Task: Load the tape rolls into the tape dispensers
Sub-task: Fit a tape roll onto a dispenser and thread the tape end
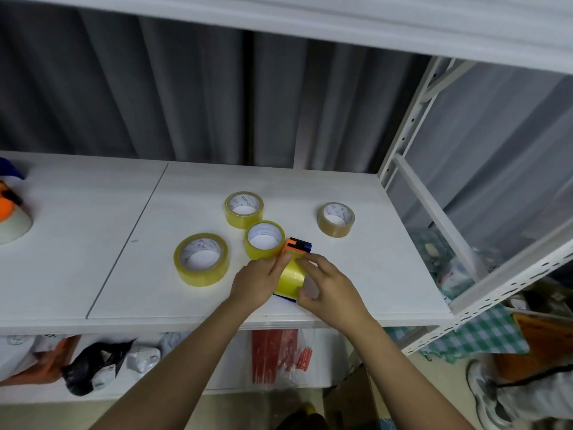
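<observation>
hands meet at centre frame, low on a white shelf [93, 274]. left hand [259, 282] rests against the left side of a yellow tape roll [291, 279], fingers [280, 262] curled onto its upper edge. right hand [328, 285] covers the roll's right side, thumb low and fingers bent over the top; both hands grip the same roll. this roll sits on edge in a tape dispenser [298, 246], whose orange and black-blue head shows just above the hands and whose blue base edge shows below the roll. whether the roll is fully seated cannot be told.

four loose rolls lie flat on the shelf. a large yellow roll [201, 259] lies left of centre. a smaller yellow roll [264, 239] lies just beside the dispenser head, touching or nearly touching a third yellow roll [244, 209] above it. a brown roll [336, 219] lies apart, right of centre.

at the far left edge of the frame, an orange and blue dispenser with a pale roll [11, 218] is partly cut off. grey curtain [186, 97] fills the upper frame. bags and red packets lie on the lower shelf.
</observation>
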A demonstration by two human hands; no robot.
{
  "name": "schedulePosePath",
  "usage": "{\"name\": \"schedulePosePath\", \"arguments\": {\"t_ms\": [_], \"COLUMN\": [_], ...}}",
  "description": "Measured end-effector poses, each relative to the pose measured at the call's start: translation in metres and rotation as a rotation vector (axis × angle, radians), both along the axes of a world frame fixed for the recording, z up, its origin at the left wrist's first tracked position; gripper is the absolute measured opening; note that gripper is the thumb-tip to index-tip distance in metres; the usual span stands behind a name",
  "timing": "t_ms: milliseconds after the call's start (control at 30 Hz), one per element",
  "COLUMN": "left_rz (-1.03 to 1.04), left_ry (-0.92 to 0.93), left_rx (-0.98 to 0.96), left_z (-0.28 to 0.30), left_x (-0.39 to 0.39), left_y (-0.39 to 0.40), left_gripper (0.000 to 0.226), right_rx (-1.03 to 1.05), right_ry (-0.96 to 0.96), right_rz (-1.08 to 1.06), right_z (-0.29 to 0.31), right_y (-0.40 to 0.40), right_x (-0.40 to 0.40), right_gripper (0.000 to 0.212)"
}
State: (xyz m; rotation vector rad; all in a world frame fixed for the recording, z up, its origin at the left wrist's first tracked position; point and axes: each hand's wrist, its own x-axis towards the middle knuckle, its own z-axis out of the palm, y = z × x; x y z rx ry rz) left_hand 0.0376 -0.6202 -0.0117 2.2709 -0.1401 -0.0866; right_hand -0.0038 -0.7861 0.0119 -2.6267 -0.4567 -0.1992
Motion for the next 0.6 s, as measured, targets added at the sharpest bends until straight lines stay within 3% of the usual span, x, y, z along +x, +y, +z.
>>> {"name": "schedulePosePath", "arguments": {"t_ms": [133, 200, 267, 433, 600], "left_rz": [-0.154, -0.219, -0.260, -0.268, -0.288], "left_ry": [0.006, 0.000, 0.007, -0.092, -0.116], "left_rx": [-0.183, -0.244, -0.225, -0.085, 0.019], "left_z": [-0.009, -0.013, -0.013, -0.014, -0.010], "left_x": [-0.017, -0.023, -0.024, -0.018, -0.015], "left_y": [0.013, 0.017, 0.018, 0.017, 0.016], "left_gripper": [0.009, 0.057, 0.076, 0.067, 0.060], "right_rx": [0.052, 0.073, 0.110, 0.176, 0.164], "right_ry": [0.005, 0.013, 0.029, 0.037, 0.053], "right_rz": [-0.021, -0.032, -0.034, -0.038, -0.041], "right_z": [0.001, 0.003, 0.006, 0.008, 0.000], "right_y": [0.003, 0.003, 0.002, 0.002, -0.001], "right_x": [0.004, 0.008, 0.013, 0.017, 0.008], "right_gripper": [0.043, 0.038, 0.032, 0.027, 0.040]}}
